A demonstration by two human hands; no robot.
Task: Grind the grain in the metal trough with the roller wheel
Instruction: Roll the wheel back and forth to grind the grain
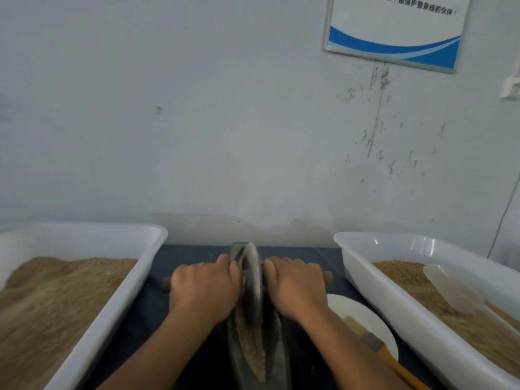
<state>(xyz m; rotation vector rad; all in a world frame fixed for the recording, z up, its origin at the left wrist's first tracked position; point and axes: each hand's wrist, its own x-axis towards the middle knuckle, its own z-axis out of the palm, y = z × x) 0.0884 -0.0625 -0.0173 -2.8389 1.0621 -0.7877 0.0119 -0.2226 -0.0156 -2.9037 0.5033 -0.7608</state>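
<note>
Two white trays [146, 266] [365, 280], plate [363, 313], brush [394, 358], wall poster [394, 32]

Body in view: two forearms and two hands, entering from the bottom edge.
Left hand [204, 288]: bare; no glove, ring or band visible.
Right hand [297, 288]: bare; no glove, ring or band visible.
Forearms: bare up to the frame edge; no sleeve or cuff shows.
Wrists: no watch or strap visible.
Nails: too blurred to tell.
</note>
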